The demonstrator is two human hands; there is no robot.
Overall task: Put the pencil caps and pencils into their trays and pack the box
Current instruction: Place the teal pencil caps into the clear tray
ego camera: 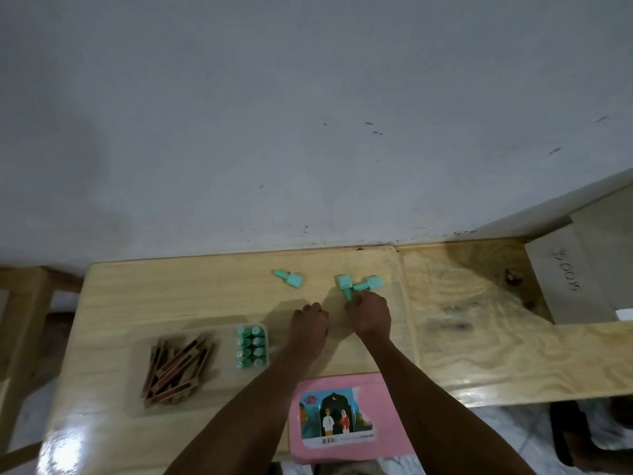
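Three mint-green pencil caps lie loose on the wooden table: one cap (288,278) to the far left, two more crossed at the middle, a cap (345,285) and a cap (369,283). My right hand (370,318) has its fingertips pinched on the lower end of the nearer crossed cap. My left hand (308,325) rests beside it as a closed fist; nothing shows in it. A small clear tray (267,347) holds several green caps in two rows. A larger clear tray (137,354) holds several brown pencils piled loosely.
A pink box lid (346,382) with a picture label lies at the table's near edge between my forearms. A second plywood table (479,320) adjoins on the right, with a cardboard box (568,275) on it. A white wall stands right behind the table.
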